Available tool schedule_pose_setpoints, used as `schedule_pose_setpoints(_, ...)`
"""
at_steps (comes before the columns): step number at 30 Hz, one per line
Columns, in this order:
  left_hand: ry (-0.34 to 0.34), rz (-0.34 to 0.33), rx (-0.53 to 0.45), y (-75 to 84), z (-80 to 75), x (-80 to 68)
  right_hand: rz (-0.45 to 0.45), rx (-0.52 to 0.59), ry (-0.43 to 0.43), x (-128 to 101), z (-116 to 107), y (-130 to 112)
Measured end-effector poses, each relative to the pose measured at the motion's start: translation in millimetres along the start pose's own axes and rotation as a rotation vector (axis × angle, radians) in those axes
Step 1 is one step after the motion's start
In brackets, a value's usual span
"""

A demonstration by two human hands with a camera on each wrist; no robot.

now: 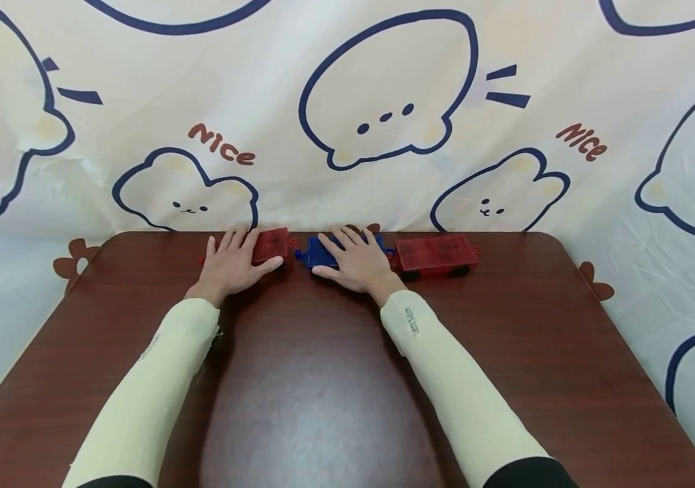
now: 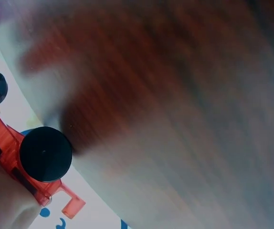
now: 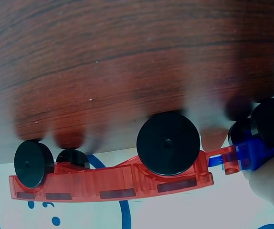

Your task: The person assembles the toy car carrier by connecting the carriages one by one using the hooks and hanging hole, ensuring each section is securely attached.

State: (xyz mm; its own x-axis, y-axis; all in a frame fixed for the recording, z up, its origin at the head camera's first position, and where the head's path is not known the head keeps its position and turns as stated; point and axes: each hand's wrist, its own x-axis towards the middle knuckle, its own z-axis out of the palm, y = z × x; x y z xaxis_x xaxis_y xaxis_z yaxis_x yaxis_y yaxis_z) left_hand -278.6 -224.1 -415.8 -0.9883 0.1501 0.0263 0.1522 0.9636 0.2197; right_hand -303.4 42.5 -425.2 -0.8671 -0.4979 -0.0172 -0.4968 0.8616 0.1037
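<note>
left hand (image 1: 232,265), centre-left of frame: fingers spread, flat on a small red car (image 1: 270,245). right hand (image 1: 356,261), at centre: fingers spread over a blue car (image 1: 318,251), apparently coupled to a long red car (image 1: 435,254) on the table (image 1: 323,379).

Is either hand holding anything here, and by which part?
Left hand rests on top of the red translucent plastic wheeled car; right hand covers the blue plastic wheeled car. Neither is lifted.

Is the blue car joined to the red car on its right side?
Touching: in the right wrist view the blue car and red car meet at their couplers.
</note>
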Motion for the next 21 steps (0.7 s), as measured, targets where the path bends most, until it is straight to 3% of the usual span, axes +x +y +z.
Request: schedule_pose_setpoints(21, -0.050, 0.036, 0.041, -1.2, -3.1, -3.6, -0.004, 0.005, 0.013, -1.5, -0.6, 2.4)
